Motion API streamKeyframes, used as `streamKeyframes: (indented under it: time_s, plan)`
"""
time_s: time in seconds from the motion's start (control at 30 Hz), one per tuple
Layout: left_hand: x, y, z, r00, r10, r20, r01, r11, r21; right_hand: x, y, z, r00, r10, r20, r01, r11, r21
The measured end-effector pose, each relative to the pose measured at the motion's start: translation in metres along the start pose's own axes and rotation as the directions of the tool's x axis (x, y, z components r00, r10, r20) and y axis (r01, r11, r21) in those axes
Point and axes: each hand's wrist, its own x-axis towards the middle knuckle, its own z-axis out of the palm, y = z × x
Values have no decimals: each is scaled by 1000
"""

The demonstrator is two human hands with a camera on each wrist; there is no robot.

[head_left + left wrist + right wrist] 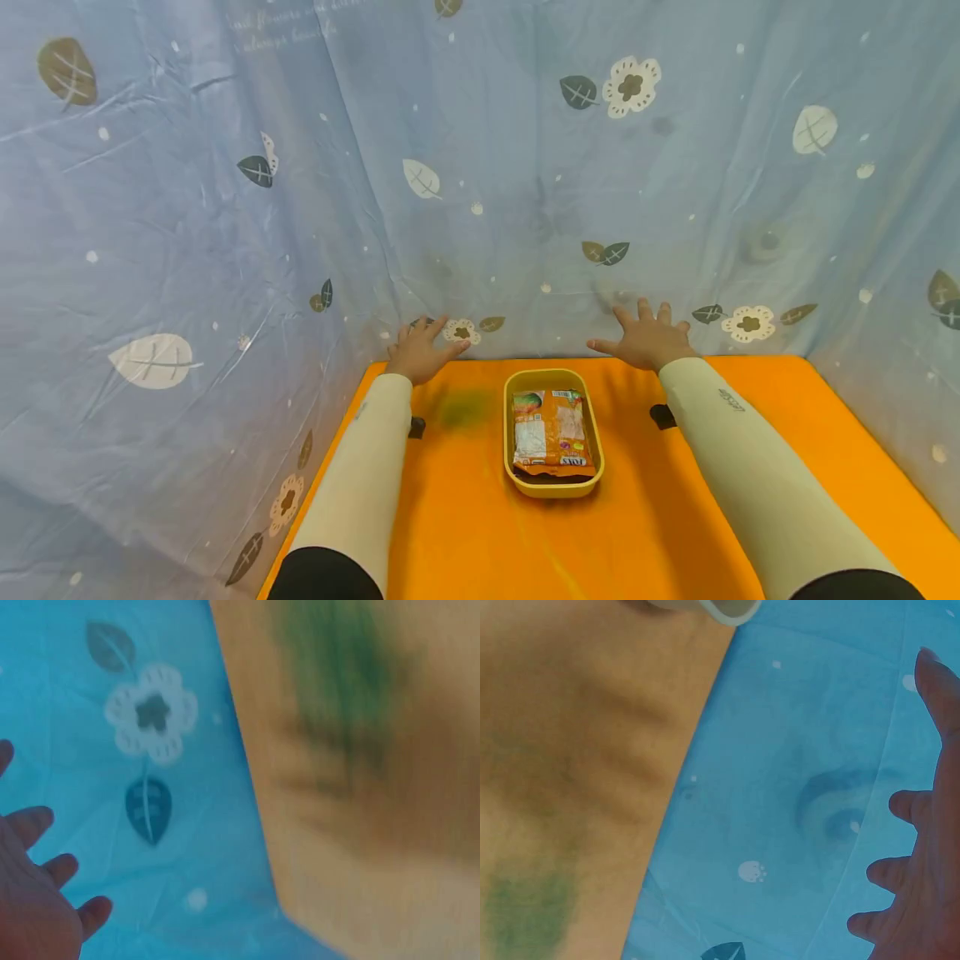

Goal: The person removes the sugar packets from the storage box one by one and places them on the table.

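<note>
In the head view a small yellow plastic tub stands on the orange table. An orange printed snack packet lies flat inside it, with clear-looking panels and lettering. My left hand is held out with fingers spread, beyond the tub to its left. The right hand, also spread and holding nothing, reaches out on the tub's other side. Both are near the table's far edge, apart from the tub. Fingers of the left hand and right hand show against the blue cloth in the wrist views.
The orange tabletop ends at a blue curtain printed with leaves and flowers, which hangs behind and on both sides. A blurry green patch marks the table left of the tub. Pale sleeves cover both forearms.
</note>
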Motion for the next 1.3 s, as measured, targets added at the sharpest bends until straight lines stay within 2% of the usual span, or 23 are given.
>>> streamKeyframes:
  time_s: [0.1, 0.17, 0.27, 0.4, 0.5, 0.63, 0.7, 0.8, 0.87, 0.9, 0.97, 1.03, 1.1, 1.3]
  plan:
    - [-6, 5, 9, 1000, 24, 13, -22, 994, -103, 1, 0, 2, 1000, -5, 3, 5, 1000, 1]
    - [-11, 9, 17, 999, 30, 35, -22, 976, -216, 2, 0, 4, 1000, -5, 3, 5, 1000, 2]
    - [-18, 12, 32, 997, 41, 72, -12, 928, -371, 1, -1, 8, 1000, -5, 8, 5, 1000, 12]
    - [-23, 20, 57, 994, 38, 104, 22, 854, -520, -2, -2, 8, 1000, 3, 20, -3, 999, 34]
    - [-28, 25, 78, 992, 36, 118, 44, 791, -610, -4, -3, 9, 1000, 2, 23, -3, 999, 44]
    - [-37, 29, 106, 983, 55, 174, 88, 690, -718, -6, -3, 13, 999, 10, 34, -11, 998, 56]
    - [-41, 31, 119, 977, 65, 204, 118, 633, -765, -7, -1, 16, 999, 19, 43, -22, 998, 67]
    - [-47, 36, 136, 970, 64, 234, 167, 523, -836, -9, 5, 21, 998, 34, 54, -39, 995, 94]
    - [-50, 38, 145, 969, 51, 243, 192, 472, -860, -9, 7, 24, 997, 36, 63, -44, 992, 118]
    - [-51, 38, 150, 968, 42, 246, 200, 457, -867, -9, 7, 26, 997, 37, 67, -45, 990, 131]
    - [-54, 38, 158, 970, 30, 241, 203, 445, -872, -10, 9, 29, 997, 31, 77, -43, 987, 154]
    - [-55, 36, 165, 972, 31, 235, 195, 458, -867, -10, 9, 32, 996, 16, 85, -32, 983, 184]
    - [-55, 32, 171, 972, 38, 231, 190, 454, -871, -12, 8, 33, 996, -10, 93, -12, 971, 237]
    - [-54, 25, 173, 970, 45, 239, 194, 444, -875, -16, -2, 36, 988, -94, 124, 31, 898, 438]
